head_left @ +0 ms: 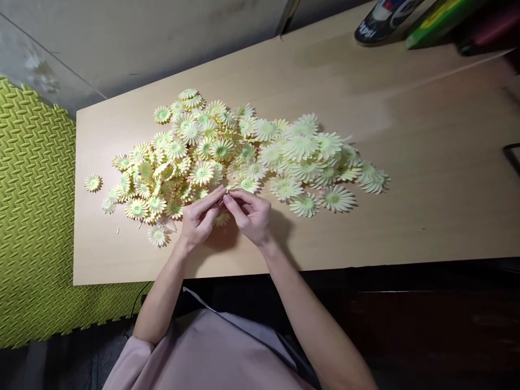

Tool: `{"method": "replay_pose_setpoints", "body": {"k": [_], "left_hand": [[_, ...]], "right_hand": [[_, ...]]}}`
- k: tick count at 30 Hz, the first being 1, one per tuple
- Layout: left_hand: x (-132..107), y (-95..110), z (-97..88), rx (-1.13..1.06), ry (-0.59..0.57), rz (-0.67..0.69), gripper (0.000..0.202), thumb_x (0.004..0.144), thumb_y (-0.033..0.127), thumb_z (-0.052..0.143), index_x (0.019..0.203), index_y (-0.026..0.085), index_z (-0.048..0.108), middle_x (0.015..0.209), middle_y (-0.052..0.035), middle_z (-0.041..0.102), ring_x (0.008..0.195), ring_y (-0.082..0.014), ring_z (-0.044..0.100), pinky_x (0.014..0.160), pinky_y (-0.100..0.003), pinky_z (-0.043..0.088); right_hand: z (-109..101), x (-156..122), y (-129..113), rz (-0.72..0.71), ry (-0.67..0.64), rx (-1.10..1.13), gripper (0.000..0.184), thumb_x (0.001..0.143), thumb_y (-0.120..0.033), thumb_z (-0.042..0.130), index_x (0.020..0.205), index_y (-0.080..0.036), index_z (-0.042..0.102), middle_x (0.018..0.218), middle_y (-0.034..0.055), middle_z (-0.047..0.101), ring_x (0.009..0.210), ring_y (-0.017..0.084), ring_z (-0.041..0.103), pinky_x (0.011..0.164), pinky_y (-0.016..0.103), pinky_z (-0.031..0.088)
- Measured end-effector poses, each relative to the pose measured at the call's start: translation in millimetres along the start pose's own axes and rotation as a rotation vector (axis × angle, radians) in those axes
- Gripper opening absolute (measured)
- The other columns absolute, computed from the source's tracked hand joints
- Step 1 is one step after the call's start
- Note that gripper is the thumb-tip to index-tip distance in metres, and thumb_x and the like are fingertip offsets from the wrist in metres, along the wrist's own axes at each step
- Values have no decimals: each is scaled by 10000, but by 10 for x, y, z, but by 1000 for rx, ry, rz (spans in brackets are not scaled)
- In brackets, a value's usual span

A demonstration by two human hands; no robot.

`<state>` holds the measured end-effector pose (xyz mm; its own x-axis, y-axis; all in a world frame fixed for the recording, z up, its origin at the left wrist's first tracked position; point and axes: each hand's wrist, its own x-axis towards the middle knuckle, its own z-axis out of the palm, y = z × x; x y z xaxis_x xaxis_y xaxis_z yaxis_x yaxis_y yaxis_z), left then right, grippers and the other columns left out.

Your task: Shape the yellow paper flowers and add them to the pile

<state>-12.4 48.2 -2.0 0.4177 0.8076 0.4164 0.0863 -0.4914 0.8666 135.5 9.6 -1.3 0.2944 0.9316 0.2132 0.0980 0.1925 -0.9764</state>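
Yellow-green and cream, the heap of flowers (222,149) spreads loosely across the desk (406,189), piled within easy reach, probably so that single flowers can be picked from its near side. At that side the left hand (197,219) and the right hand (252,216) meet, thumbs and forefingers pinched together on a small pale piece (226,192); it is too small and covered to name. Its size likely explains the grip: fingertips only, one hand steadying while the other works. A lower flower (222,218) shows between the wrists, just off the heap's near edge. The heap's right end has larger, paler flowers, perhaps kept apart from the smaller ones by kind. A stray flower (93,182) lies left of the heap, apart from it. Beyond the heap, far to its right, a bottle (371,27) lies or stands, I cannot tell which, seemingly kept out of the way. A green mat (36,206) rises left of the heap, past the desk's end.
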Motion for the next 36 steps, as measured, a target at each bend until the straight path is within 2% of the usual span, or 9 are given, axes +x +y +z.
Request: {"method": "replay_pose_setpoints", "body": {"k": [13, 19, 27, 36], "left_hand": [[18, 50, 6, -26, -3, 18, 385, 964, 141, 526, 1306, 233, 677, 1348, -55, 677, 1260, -199, 652, 1093, -315, 536], [7, 23, 4, 1, -10, 9, 375, 968, 183, 526, 1307, 233, 677, 1347, -55, 678, 1245, -200, 662, 1087, -320, 541], [6, 10, 0, -10, -9, 5, 375, 969, 198, 527, 1314, 227, 672, 1355, -57, 672, 1257, -201, 655, 1101, -326, 530], [10, 14, 4, -3, -6, -20, 390, 957, 188, 526, 1317, 228, 670, 1356, -47, 670, 1261, -195, 651, 1110, -322, 523]], "right_hand": [[-12, -15, 14, -7, -2, -11, 224, 914, -400, 646, 867, -198, 729, 816, 51, 718, 707, 161, 660, 596, 275, 534], [-18, -17, 21, 8, -6, -20, 245, 915, -424, 638, 885, -200, 733, 837, 57, 726, 727, 173, 672, 607, 287, 549], [-18, -2, -5, -34, -14, -9, 195, 924, -362, 635, 896, -197, 734, 822, 52, 716, 676, 152, 632, 572, 275, 506], [-24, -8, 44, -31, -21, -48, 229, 923, -402, 622, 915, -201, 731, 845, 60, 718, 683, 161, 632, 560, 284, 503]]}}
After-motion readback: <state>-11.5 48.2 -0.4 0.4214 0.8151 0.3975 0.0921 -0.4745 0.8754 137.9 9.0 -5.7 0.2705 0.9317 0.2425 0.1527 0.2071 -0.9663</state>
